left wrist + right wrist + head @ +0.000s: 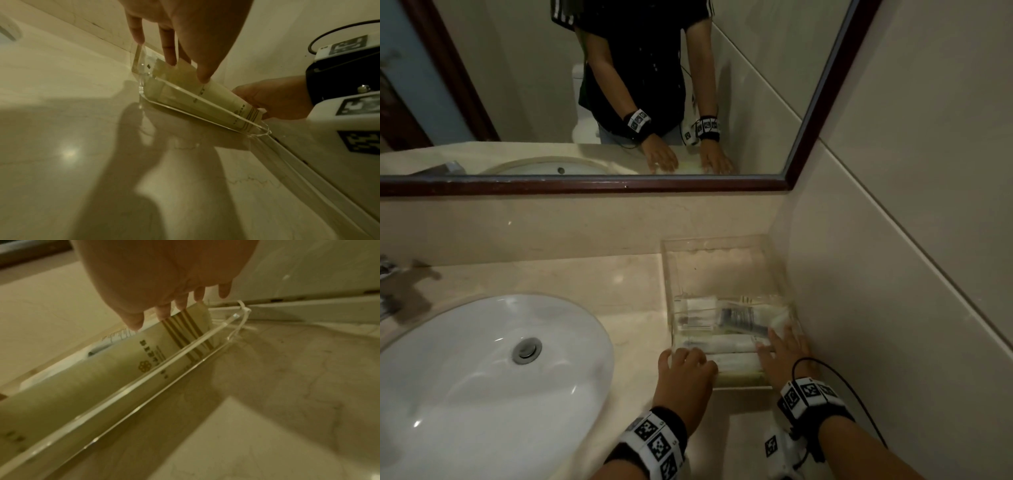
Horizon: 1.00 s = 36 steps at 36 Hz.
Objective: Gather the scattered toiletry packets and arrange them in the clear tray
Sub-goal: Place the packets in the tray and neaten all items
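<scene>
head view shows left hand (683,368) and right hand (784,353), fingers straight, pressing packets (732,346) flat, likely squaring them in clear tray (722,241).

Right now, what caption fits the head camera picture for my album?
Both hands, left hand and right hand, tidy pale toiletry packets in the clear plastic tray beside the white sink.

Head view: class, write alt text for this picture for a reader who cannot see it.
Both hands reach into a clear tray on a beige bathroom counter; the left hand and the right hand rest on pale toiletry packets lined up inside. A white sink lies left, a framed mirror behind.
</scene>
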Each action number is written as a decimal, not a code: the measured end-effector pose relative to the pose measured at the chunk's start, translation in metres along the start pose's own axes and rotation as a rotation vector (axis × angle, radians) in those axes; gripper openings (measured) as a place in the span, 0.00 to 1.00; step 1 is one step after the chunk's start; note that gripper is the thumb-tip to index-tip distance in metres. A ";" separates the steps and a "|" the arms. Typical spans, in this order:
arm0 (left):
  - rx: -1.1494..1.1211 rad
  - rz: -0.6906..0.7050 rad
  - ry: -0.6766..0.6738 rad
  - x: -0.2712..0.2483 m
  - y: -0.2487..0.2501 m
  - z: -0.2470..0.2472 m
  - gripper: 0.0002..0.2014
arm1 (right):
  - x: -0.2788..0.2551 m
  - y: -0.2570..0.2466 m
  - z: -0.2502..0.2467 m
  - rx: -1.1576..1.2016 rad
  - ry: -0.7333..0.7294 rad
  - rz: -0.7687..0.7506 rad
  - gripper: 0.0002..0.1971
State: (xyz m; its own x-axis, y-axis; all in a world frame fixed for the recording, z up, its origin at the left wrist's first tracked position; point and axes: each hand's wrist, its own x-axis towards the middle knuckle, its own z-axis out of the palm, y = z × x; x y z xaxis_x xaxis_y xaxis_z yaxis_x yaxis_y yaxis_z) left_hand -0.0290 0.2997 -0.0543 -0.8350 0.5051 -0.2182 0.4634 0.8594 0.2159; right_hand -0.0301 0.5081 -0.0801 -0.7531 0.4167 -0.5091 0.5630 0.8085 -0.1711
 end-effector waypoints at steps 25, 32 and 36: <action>-0.101 -0.066 -0.013 0.015 -0.007 -0.001 0.13 | -0.043 0.009 -0.010 0.216 0.279 -0.131 0.28; -0.276 -0.139 0.117 -0.007 -0.027 -0.005 0.18 | -0.062 0.018 0.001 0.501 0.443 -0.071 0.12; -0.432 -0.238 0.119 -0.022 -0.048 0.005 0.11 | -0.078 0.026 0.011 0.717 0.395 0.124 0.07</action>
State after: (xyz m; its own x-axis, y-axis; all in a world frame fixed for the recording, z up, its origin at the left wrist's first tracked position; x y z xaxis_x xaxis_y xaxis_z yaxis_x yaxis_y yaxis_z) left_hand -0.0313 0.2473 -0.0646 -0.9423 0.2651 -0.2043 0.1124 0.8256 0.5530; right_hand 0.0463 0.4920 -0.0539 -0.6603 0.7088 -0.2480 0.6293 0.3421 -0.6978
